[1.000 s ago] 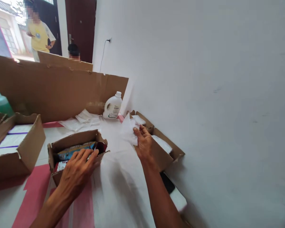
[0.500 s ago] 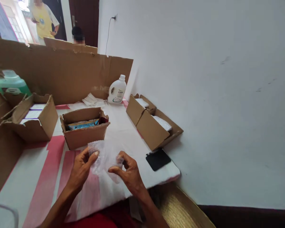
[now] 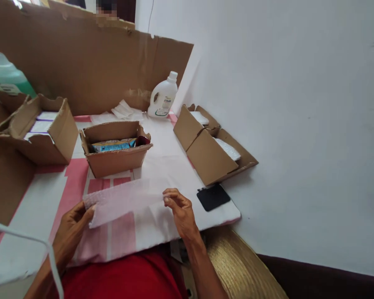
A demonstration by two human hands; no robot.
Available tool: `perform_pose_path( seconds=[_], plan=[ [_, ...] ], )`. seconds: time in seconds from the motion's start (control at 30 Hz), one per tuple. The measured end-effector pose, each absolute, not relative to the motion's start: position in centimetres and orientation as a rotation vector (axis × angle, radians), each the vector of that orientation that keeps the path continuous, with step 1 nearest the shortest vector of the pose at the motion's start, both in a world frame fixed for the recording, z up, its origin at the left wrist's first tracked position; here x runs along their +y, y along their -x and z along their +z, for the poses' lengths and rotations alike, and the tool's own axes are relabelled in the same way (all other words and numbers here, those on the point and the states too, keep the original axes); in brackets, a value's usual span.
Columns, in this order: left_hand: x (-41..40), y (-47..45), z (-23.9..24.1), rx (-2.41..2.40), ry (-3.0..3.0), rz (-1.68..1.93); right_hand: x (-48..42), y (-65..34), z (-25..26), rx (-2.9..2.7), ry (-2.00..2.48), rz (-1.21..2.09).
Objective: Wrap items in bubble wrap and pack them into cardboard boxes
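Observation:
A clear sheet of bubble wrap (image 3: pixel 124 202) is stretched between my two hands above the near part of the table. My left hand (image 3: pixel 75 222) pinches its left end, thumb on top. At the other end, my right hand (image 3: pixel 180 207) grips the edge between thumb and fingers. Just beyond the sheet stands a small cardboard box (image 3: pixel 118 162) holding a blue packet (image 3: pixel 115 145) and a dark red item. To the right of my right hand lies a flat black pad (image 3: pixel 213 197).
A divided cardboard box (image 3: pixel 199 160) with white bubble-wrapped items leans near the wall. A white jug (image 3: pixel 163 97) stands at the back before a cardboard partition (image 3: pixel 90 66). More cardboard boxes (image 3: pixel 60 135) and a green-liquid bottle (image 3: pixel 11 77) are left. A white cable (image 3: pixel 25 234) crosses the lower left.
My hands have moved apart, and the crumpled bubble wrap is now spread out flat between them. The view has tipped downward.

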State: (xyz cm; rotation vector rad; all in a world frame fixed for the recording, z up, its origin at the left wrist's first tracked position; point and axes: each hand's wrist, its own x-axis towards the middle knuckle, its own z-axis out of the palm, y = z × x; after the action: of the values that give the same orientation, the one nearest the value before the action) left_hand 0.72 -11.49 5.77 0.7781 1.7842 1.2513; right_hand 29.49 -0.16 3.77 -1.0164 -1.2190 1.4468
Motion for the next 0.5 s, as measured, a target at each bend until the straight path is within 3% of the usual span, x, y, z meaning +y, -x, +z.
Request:
perform_pose_path(
  seconds=[0.33,0.5],
  plan=[
    [-14.8,-0.8,2.6,2.103,-0.952,1.118,-0.8,-32.9,3.6,-1.865,1.061,1.474],
    [-15.8,-2.0,3.4,2.470,-1.479,1.203,-0.6,-32.4,4.1,-1.828,1.255,1.146]
  ],
)
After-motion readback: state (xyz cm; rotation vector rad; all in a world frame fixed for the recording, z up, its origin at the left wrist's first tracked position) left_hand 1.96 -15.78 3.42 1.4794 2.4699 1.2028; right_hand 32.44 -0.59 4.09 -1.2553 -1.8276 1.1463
